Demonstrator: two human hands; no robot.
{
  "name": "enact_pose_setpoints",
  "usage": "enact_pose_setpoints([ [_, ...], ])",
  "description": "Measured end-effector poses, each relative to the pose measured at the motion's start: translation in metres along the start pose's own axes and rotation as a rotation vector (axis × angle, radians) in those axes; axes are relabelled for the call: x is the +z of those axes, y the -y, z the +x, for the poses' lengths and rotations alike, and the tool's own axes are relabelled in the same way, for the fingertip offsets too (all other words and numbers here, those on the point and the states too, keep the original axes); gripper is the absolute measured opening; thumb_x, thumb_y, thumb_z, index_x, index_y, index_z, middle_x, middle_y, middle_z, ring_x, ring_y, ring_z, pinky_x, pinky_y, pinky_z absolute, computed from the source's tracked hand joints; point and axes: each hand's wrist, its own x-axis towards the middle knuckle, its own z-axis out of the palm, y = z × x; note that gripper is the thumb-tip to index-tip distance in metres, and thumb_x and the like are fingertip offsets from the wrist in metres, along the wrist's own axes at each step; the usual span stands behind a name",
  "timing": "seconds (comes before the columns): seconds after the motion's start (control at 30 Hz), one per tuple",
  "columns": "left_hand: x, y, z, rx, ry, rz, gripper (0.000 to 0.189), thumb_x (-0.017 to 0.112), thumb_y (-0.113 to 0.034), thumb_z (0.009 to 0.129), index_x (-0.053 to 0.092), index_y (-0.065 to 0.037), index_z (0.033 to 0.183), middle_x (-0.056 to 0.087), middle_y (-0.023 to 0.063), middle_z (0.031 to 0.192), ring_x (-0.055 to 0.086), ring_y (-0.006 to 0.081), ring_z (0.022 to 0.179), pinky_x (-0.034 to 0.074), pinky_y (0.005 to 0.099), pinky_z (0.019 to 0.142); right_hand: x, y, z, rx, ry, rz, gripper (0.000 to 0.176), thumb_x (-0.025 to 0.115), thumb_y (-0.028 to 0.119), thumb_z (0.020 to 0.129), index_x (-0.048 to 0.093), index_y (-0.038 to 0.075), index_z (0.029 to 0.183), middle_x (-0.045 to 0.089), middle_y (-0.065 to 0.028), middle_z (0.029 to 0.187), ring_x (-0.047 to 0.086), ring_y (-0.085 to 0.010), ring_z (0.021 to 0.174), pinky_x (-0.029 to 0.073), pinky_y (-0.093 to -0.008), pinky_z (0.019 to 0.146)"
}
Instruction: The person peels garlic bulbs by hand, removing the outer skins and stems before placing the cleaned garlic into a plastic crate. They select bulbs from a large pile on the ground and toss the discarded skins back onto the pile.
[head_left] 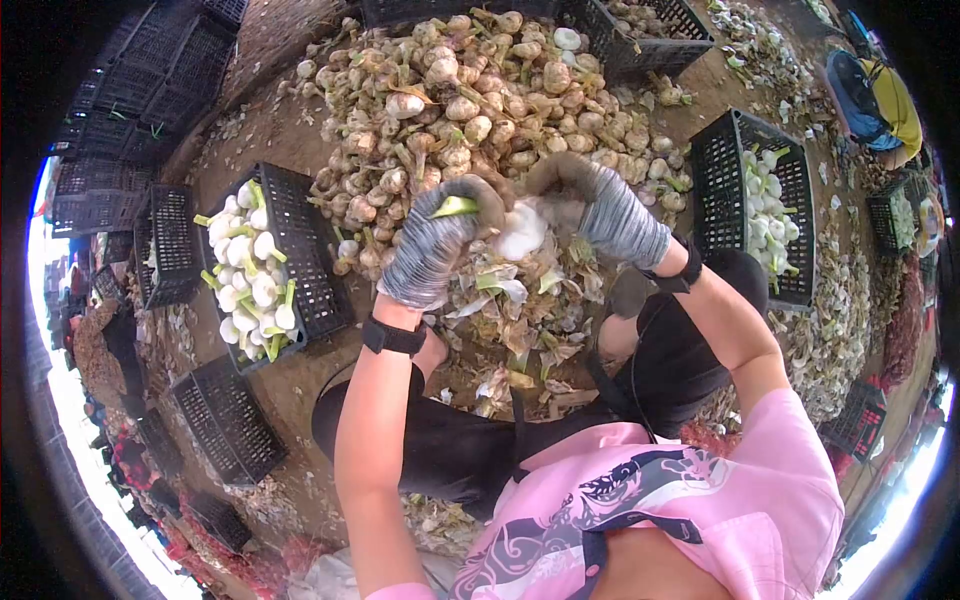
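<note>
My left hand (445,235), in a grey glove with soiled fingers, is closed around a garlic bulb (522,232). The bulb's white body shows blurred beyond the fingers, and its cut green stem (456,206) sticks out over the glove. My right hand (600,205), gloved alike, is at the bulb's right side with its fingers curled in. Motion blurs those fingertips, and what they pinch is hidden. Loose garlic skins (520,310) lie on the ground below both hands. Just beyond them rises a big heap of unpeeled garlic (450,100).
Left stands a black crate (310,250) with white peeled garlic (250,270); another black crate (720,190) at right holds more. A further crate (640,50) stands behind the heap. Near left is a black crate (228,420). A person (875,100) sits at far right.
</note>
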Motion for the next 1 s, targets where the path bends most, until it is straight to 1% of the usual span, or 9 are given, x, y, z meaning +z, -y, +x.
enact_pose_setpoints([
  [0.17,-0.006,0.027,0.011,0.055,-0.036,-0.586,0.011,0.058,0.001,0.071,0.053,-0.007,0.077,0.053,0.0030,0.082,0.052,0.0126,0.081,0.046,0.0259,0.076,0.010,-0.008,-0.005,0.150,0.048,0.053,0.021,0.057,0.007,0.076,0.057,0.001,0.096,0.062,-0.0068,0.082,0.055,-0.0126,0.076,0.046,-0.0297,0.071],
  [0.3,-0.005,0.031,0.012,-0.084,-0.430,-0.662,0.014,0.055,0.004,0.073,0.054,-0.007,0.082,0.056,0.0042,0.085,0.056,0.0169,0.082,0.048,0.0287,0.078,0.006,0.000,-0.016,0.267,0.342,0.144,0.019,0.059,0.009,0.076,0.058,0.001,0.093,0.061,-0.0048,0.081,0.056,-0.0123,0.075,0.046,-0.0249,0.067],
  [0.37,-0.015,0.041,0.012,-0.036,-0.451,-0.641,0.013,0.054,0.004,0.075,0.055,-0.006,0.083,0.058,0.0056,0.085,0.057,0.0181,0.082,0.050,0.0270,0.075,-0.009,0.015,-0.015,0.188,0.058,0.976,0.014,0.059,0.008,0.077,0.057,0.004,0.090,0.059,-0.0027,0.084,0.055,-0.0105,0.078,0.046,-0.0248,0.070],
  [0.5,-0.025,0.048,0.013,-0.129,-0.611,-0.581,0.012,0.051,0.004,0.078,0.056,-0.003,0.087,0.059,0.0076,0.087,0.059,0.0175,0.080,0.053,0.0235,0.069,-0.044,0.019,0.004,0.322,-0.048,0.588,0.033,0.061,0.010,0.077,0.052,0.004,0.108,0.058,-0.0034,0.092,0.055,-0.0107,0.084,0.046,-0.0239,0.073],
  [0.57,-0.019,0.041,0.011,-0.189,-0.640,-0.688,0.010,0.050,0.002,0.080,0.055,0.000,0.088,0.059,0.0091,0.087,0.060,0.0187,0.079,0.054,0.0258,0.068,-0.019,-0.001,0.004,-0.080,-0.252,0.009,0.046,0.064,0.015,0.075,0.047,0.005,0.116,0.057,-0.0036,0.098,0.055,-0.0123,0.086,0.046,-0.0254,0.072],
  [0.6,-0.015,0.041,0.013,-0.179,-0.628,-0.726,0.010,0.048,0.000,0.082,0.054,0.004,0.089,0.059,0.0114,0.086,0.060,0.0198,0.078,0.054,0.0264,0.068,-0.013,0.010,0.003,0.071,-0.164,-0.269,0.053,0.067,0.018,0.072,0.045,0.005,0.118,0.056,-0.0061,0.103,0.057,-0.0162,0.087,0.047,-0.0280,0.073],
  [0.77,-0.023,0.058,0.013,-0.282,-0.552,-0.810,0.013,0.046,0.000,0.083,0.053,0.006,0.092,0.059,0.0138,0.087,0.060,0.0209,0.080,0.055,0.0260,0.068,0.016,-0.002,-0.002,-0.391,-0.090,-0.800,0.036,0.069,0.014,0.066,0.057,0.007,0.099,0.056,-0.0096,0.101,0.058,-0.0182,0.083,0.047,-0.0304,0.073],
  [0.87,-0.014,0.047,0.011,-0.224,-0.528,-0.831,0.013,0.046,0.000,0.083,0.054,0.006,0.092,0.059,0.0139,0.088,0.060,0.0205,0.082,0.055,0.0259,0.070,-0.002,-0.009,0.010,0.074,-0.142,0.650,0.023,0.061,0.001,0.073,0.054,0.003,0.095,0.058,-0.0066,0.094,0.058,-0.0160,0.081,0.049,-0.0292,0.073],
  [1.0,-0.028,0.054,0.005,-0.124,-0.475,-0.383,0.020,0.051,-0.001,0.079,0.053,0.004,0.099,0.059,0.0122,0.095,0.057,0.0205,0.090,0.052,0.0298,0.078,-0.026,-0.056,0.014,0.021,-0.065,0.247,0.028,0.057,0.008,0.078,0.049,0.001,0.104,0.057,-0.0111,0.096,0.058,-0.0194,0.082,0.049,-0.0299,0.075],
])
